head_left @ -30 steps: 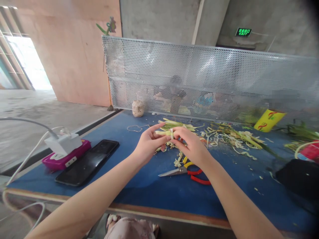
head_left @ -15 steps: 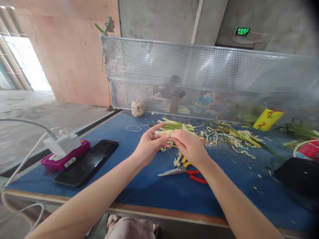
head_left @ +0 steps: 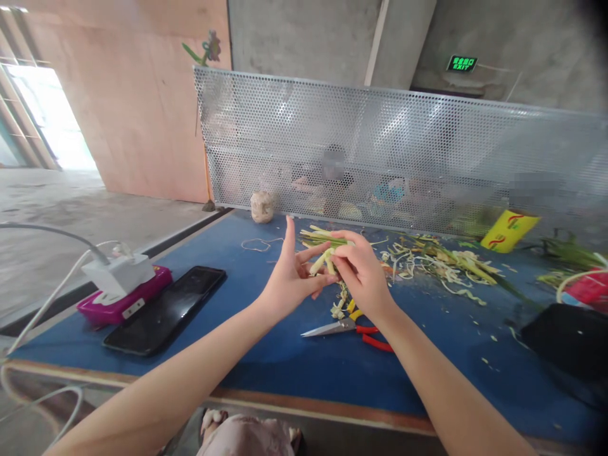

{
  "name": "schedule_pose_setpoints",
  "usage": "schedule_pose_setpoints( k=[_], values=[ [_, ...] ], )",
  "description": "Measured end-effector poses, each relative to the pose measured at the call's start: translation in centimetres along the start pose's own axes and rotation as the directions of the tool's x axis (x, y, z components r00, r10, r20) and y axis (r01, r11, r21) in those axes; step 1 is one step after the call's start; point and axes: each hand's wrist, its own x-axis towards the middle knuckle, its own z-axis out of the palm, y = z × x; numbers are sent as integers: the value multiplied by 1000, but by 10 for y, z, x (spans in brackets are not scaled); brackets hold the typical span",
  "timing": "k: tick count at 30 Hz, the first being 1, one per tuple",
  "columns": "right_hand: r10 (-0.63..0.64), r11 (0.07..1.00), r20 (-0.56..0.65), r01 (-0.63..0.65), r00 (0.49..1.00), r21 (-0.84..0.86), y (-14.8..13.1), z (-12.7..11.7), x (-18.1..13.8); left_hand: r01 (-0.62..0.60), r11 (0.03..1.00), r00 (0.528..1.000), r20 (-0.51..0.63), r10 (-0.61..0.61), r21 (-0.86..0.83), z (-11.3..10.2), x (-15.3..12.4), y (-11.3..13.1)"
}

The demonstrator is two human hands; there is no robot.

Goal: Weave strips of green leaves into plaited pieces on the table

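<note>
A folded pale green plant stalk (head_left: 323,259) is held between my two hands above the blue table (head_left: 266,361). My left hand (head_left: 287,275) grips its lower left end between thumb and bent fingers, with one finger pointing up. On the other side, my right hand (head_left: 363,269) pinches the stalk's upper part with thumb and fingertips. Just below lie scissors (head_left: 342,325) with red and yellow handles, partly hidden by my right forearm. Behind my hands rests a bundle of green stalks (head_left: 316,237).
Plant peelings (head_left: 446,263) are scattered right of centre. On the left lie a black phone (head_left: 166,310) and a purple power strip (head_left: 161,277) with a plugged-in white charger (head_left: 118,275). A perforated metal screen (head_left: 294,126) closes the back; a yellow packet (head_left: 510,231) leans there.
The stalk was stretched sideways between my hands and now shows bent, with two ends pointing down. My left hand's raised finger has swung upright, and my right hand's fingers have lifted.
</note>
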Motion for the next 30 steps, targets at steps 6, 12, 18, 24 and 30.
schedule_pose_setpoints(
  k=[6,12,18,24,30],
  values=[
    [-43,997,50,46,998,-64,4,-3,0,40,998,998,-37,-42,-39,2,-2,-2],
    [-51,998,184,43,982,47,4,-7,0,99,993,993,-77,-94,63,1,0,3],
    [-11,989,275,-30,961,145,0,-9,2,205,978,974,-90,-209,-45,0,-1,4],
    [164,910,356,-280,920,306,0,-8,2,243,965,968,-40,-247,-98,-3,0,6],
    [224,878,344,-342,912,334,3,-4,0,217,976,974,-68,-216,9,-6,3,5]
  ],
)
